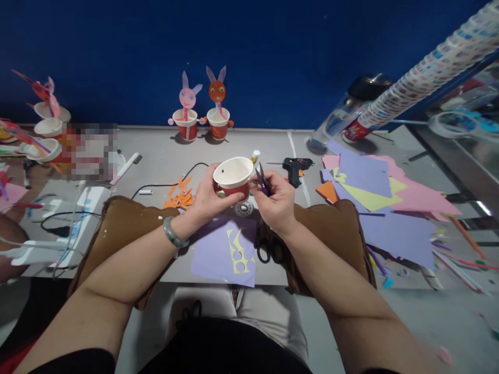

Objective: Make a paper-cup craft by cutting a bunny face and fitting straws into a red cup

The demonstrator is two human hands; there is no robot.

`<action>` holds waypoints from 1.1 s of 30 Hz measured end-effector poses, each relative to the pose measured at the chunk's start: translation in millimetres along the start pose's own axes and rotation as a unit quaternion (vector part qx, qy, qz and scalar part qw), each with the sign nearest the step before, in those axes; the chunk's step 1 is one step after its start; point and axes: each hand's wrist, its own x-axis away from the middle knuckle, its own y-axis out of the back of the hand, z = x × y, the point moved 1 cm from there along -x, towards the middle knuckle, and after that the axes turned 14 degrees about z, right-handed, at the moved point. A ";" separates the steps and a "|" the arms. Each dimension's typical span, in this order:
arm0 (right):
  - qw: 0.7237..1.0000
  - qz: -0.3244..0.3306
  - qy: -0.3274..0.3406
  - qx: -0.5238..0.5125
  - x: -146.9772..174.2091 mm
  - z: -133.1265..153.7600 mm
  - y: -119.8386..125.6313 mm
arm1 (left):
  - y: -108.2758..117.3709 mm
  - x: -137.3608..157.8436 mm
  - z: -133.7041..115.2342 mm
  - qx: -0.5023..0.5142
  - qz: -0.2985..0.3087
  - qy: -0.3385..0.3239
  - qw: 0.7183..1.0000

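My left hand (206,200) is wrapped round a red paper cup (234,176) with a white inside, its mouth tipped toward me. A small dark spot shows on the cup's inner wall at the left. Close against the cup's right side, my right hand (277,202) grips small dark scissors (262,182), blades pointing up and away. Whether the blades touch the cup I cannot tell. Below my hands lie a purple paper sheet (210,254), a yellow paper offcut (239,259) with round holes, and black-handled scissors (268,250).
Two rabbit-faced cups (187,127) stand against the blue partition. A black glue gun (296,169) lies right of my hands, orange scraps (180,197) left. Brown cushions (128,244) lie under my forearms. Coloured paper (366,171), a bottle (331,117) and stacked cups (429,67) are on the right.
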 end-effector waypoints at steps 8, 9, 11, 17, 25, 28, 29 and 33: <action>0.999 0.024 0.004 -0.032 3.4 2.0 -1.1 | 2.1 0.4 -1.1 -0.006 0.021 -0.001 1.000; 0.998 0.030 0.002 -0.052 3.5 2.3 -1.2 | 2.4 0.5 -1.4 -0.006 0.026 0.002 1.000; 0.993 0.054 -0.015 -0.105 2.7 2.8 -1.4 | 3.1 0.5 -1.1 -0.003 0.032 0.005 0.999; 0.954 0.115 -0.074 -0.266 -5.1 10.6 1.0 | 10.7 -3.8 3.0 -0.012 -0.012 0.008 1.000; 0.955 0.083 -0.042 -0.282 -11.3 26.8 50.0 | 12.4 -8.3 -23.4 0.204 0.081 0.043 0.975; 0.956 0.025 -0.020 -0.291 -16.9 27.8 72.9 | 8.7 -8.1 -26.9 0.226 0.112 0.049 0.966; 0.954 0.014 -0.027 -0.298 -18.7 26.6 74.9 | 7.7 -7.7 -26.0 0.227 0.113 0.054 0.966; 0.955 0.013 -0.059 -0.291 -18.5 17.8 52.8 | 5.6 -4.3 -17.0 0.221 0.090 0.069 0.969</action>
